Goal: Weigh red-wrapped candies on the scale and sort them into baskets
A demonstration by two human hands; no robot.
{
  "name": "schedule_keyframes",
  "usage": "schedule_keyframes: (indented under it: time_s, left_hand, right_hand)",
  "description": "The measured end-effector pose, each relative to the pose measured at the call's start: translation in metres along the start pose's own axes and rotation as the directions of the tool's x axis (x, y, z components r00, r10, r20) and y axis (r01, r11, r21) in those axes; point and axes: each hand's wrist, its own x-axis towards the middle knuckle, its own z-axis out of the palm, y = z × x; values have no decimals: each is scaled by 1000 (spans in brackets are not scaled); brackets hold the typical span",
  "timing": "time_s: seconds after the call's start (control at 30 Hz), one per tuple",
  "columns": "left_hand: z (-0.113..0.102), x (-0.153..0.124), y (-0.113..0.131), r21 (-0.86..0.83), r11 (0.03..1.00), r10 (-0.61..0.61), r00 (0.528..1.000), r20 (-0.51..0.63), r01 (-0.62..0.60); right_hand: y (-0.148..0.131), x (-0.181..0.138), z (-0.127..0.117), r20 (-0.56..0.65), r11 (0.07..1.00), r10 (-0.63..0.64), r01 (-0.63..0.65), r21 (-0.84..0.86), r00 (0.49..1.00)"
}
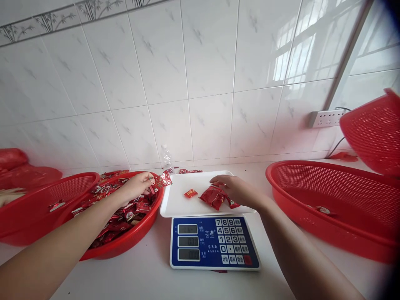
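My left hand (136, 186) is over the right rim of a red basket (142, 233) full of red wrapped candies, its fingers pinched on a red candy packet (164, 178). My right hand (235, 188) rests on the white tray (178, 200) of a blue digital scale (214, 243), fingers closed over a small pile of red candy packets (214, 196). One more single candy (190, 193) lies on the tray to the left of the pile.
A large red mesh basket (331, 200) sits at the right with one candy inside; another red basket (375, 131) leans against the wall above it. A further red basket (40, 204) is at far left. A clear bottle (167, 159) stands by the tiled wall. A socket strip (326, 118) is on the wall.
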Motion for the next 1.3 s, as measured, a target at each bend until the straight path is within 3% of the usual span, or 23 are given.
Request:
schedule_keyframes:
  time_s: [0.07,0.17,0.3,0.47,0.63,0.77,0.83,0.9,1.0,1.07,1.17,1.23,1.3]
  left_hand:
    - [5,0,3,-2,1000,-3,1000,9,3]
    - [14,1,7,-37,999,2,1000,23,-2]
    - [35,6,13,-77,997,21,997,70,-16]
    - [58,8,20,-122,993,2,995,103,11]
    - [66,1,23,-202,977,-35,983,178,71]
    - [66,-1,23,-226,971,-40,982,182,81]
    - [67,1,23,-148,985,-61,984,165,86]
    - [70,2,23,43,999,-28,997,77,25]
    - [78,-2,29,251,953,182,983,-19,-171]
    - [85,-8,37,145,951,266,961,75,-274]
    - [96,-20,50,-132,958,277,937,213,-254]
    - [101,-26,57,-235,943,281,940,191,-235]
    - [103,-30,59,-285,924,307,940,146,-257]
  right_hand:
    - [4,-1,-4,-45,999,33,-33,-11,998]
    - [10,-4,-8,14,998,37,-36,-42,999]
    - [7,-5,-2,111,998,-23,28,-52,994]
    - [-7,-1,11,144,992,-106,116,-56,984]
    - [-10,1,21,90,995,-82,87,-46,992]
    - [-10,6,24,-30,998,-66,66,10,997]
    - [-12,7,22,-96,997,-56,60,37,994]
    - [-15,7,19,-161,994,-44,59,90,986]
    - [-22,5,15,-222,911,-59,144,387,973]
    - [-26,2,14,-231,736,-97,226,638,968]
    - [-31,-1,13,-203,537,-153,254,805,967]
    - [-32,-3,13,-178,546,-173,245,801,969]
    - [-34,-3,12,-169,622,-158,232,748,973]
